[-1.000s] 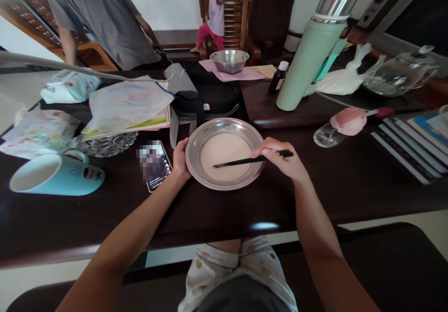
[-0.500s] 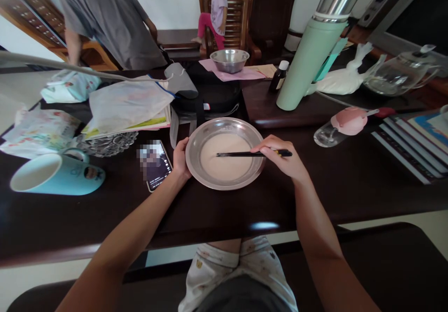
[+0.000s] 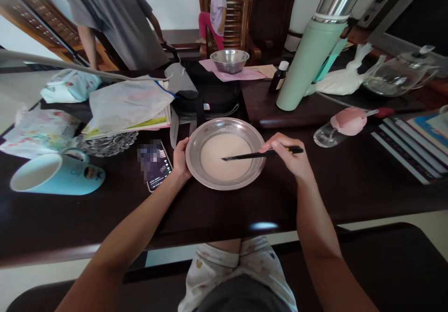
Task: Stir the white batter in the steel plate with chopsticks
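Observation:
A wide metal bowl (image 3: 198, 171) stands on the dark table, holding a smooth cream-coloured liquid (image 3: 219, 156). My left hand (image 3: 181, 158) grips the bowl's left rim; its fingertips under the side are hidden. Black chopsticks (image 3: 247, 155) are pinched in my right hand (image 3: 285, 151), just beyond the right rim. Their tips reach the liquid near the bowl's middle. A lit phone (image 3: 157, 169) lies left of my left hand.
A light-blue mug (image 3: 59, 174) lies on its side at the left, near a glass dish (image 3: 108, 144). Behind the bowl are a black case (image 3: 213, 95) and a smaller metal bowl (image 3: 230, 61). A green thermos (image 3: 304, 65) stands right of them. Another person (image 3: 115, 23) is across the table.
My right hand has shifted right and slightly up the picture, drawing the chopstick tips rightward through the liquid. My left hand and the bowl have stayed put. The person in grey has moved a little right.

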Demonstrator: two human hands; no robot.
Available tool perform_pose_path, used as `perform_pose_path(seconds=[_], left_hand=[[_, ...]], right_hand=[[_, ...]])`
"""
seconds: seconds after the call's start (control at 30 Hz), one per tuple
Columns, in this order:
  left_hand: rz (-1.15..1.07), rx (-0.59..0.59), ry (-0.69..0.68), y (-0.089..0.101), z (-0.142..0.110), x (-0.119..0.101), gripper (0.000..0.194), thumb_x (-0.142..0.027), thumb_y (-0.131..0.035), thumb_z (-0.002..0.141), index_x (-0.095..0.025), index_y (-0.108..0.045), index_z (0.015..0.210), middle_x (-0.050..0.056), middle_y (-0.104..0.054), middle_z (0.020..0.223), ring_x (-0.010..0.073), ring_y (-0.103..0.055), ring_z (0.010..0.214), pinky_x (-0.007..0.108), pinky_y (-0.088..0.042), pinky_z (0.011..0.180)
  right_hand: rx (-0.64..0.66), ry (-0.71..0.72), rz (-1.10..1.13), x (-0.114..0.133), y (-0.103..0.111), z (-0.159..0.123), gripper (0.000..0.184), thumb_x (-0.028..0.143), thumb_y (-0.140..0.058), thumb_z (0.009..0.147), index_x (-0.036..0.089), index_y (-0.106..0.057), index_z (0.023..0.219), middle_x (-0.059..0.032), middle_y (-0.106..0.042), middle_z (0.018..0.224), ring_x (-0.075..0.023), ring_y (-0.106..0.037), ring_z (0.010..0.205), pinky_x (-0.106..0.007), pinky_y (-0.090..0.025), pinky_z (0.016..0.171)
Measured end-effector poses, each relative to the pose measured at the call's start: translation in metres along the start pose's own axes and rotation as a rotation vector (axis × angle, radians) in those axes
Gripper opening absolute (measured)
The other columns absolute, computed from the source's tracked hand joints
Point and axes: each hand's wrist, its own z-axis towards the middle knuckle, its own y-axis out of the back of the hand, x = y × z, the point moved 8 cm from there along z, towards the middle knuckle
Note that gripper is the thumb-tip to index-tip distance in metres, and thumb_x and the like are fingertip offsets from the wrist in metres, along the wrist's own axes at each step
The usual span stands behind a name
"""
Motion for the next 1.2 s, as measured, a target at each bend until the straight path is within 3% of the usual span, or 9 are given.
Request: perform_pose_path(seconds=[0.1, 0.27, 0.47, 0.67, 0.83, 1.03, 1.2], left_hand=[[0.003, -0.011, 0.006, 0.001, 0.0, 0.0, 0.02, -0.039, -0.073, 0.084, -0.021, -0.07, 0.076, 0.009, -0.082, 0.082, 0.0401, -0.083, 0.097, 0.053, -0.069, 0.09], [0.0, 0.016, 0.006, 0.0, 0.001, 0.0, 0.017, -0.038, -0.074, 0.082, -0.022, -0.071, 0.077, 0.009, -0.083, 0.083, 0.04, -0.083, 0.097, 0.053, -0.07, 0.09], [-0.005, 0.032, 0.007, 0.001, 0.003, 0.001, 0.018, -0.04, -0.076, 0.082, -0.023, -0.071, 0.078, 0.008, -0.082, 0.082, 0.0406, -0.083, 0.098, 0.053, -0.069, 0.09], [-0.011, 0.026, 0.016, 0.0, 0.001, 0.001, 0.017, -0.038, -0.074, 0.083, -0.023, -0.071, 0.077, 0.007, -0.083, 0.083, 0.0396, -0.083, 0.098, 0.052, -0.07, 0.09], [-0.033, 0.015, 0.009, 0.001, 0.001, 0.001, 0.016, -0.036, -0.072, 0.085, -0.022, -0.073, 0.078, 0.007, -0.08, 0.075, 0.038, -0.083, 0.096, 0.049, -0.069, 0.09], [-0.002, 0.025, -0.006, 0.003, 0.003, 0.0, 0.018, -0.039, -0.077, 0.082, -0.022, -0.071, 0.078, 0.007, -0.081, 0.078, 0.0393, -0.083, 0.096, 0.051, -0.069, 0.089], [0.002, 0.022, 0.013, 0.003, 0.003, 0.001, 0.016, -0.039, -0.076, 0.083, -0.023, -0.073, 0.08, 0.007, -0.083, 0.082, 0.0389, -0.083, 0.097, 0.05, -0.069, 0.089]], right_hand=[[0.015, -0.051, 0.082, -0.003, -0.001, -0.002, 0.044, 0.062, -0.068, 0.104, 0.027, -0.088, 0.088, -0.0035, -0.083, 0.078, -0.0209, -0.079, 0.075, -0.036, -0.064, 0.076], [0.169, 0.022, -0.03, 0.006, -0.02, 0.0, 0.043, 0.063, -0.067, 0.105, 0.029, -0.089, 0.089, -0.005, -0.087, 0.089, -0.0226, -0.079, 0.087, -0.039, -0.064, 0.083], [0.027, -0.007, -0.016, 0.0, -0.003, -0.001, 0.042, 0.062, -0.067, 0.106, 0.029, -0.089, 0.089, -0.0046, -0.085, 0.085, -0.0225, -0.079, 0.084, -0.039, -0.063, 0.083], [0.163, 0.014, -0.025, 0.003, -0.017, -0.001, 0.043, 0.062, -0.066, 0.106, 0.029, -0.089, 0.09, -0.005, -0.086, 0.088, -0.023, -0.079, 0.088, -0.039, -0.063, 0.083], [0.028, 0.005, -0.037, 0.001, -0.003, 0.0, 0.041, 0.061, -0.066, 0.106, 0.03, -0.088, 0.09, -0.0042, -0.084, 0.086, -0.0222, -0.078, 0.084, -0.039, -0.063, 0.083], [0.151, 0.013, -0.014, 0.003, -0.018, 0.0, 0.045, 0.065, -0.067, 0.104, 0.029, -0.089, 0.088, -0.0053, -0.085, 0.087, -0.0233, -0.079, 0.086, -0.04, -0.064, 0.082], [0.03, 0.008, -0.076, 0.001, -0.005, 0.001, 0.041, 0.063, -0.067, 0.104, 0.031, -0.089, 0.089, -0.0047, -0.086, 0.09, -0.0237, -0.078, 0.088, -0.041, -0.063, 0.085]])
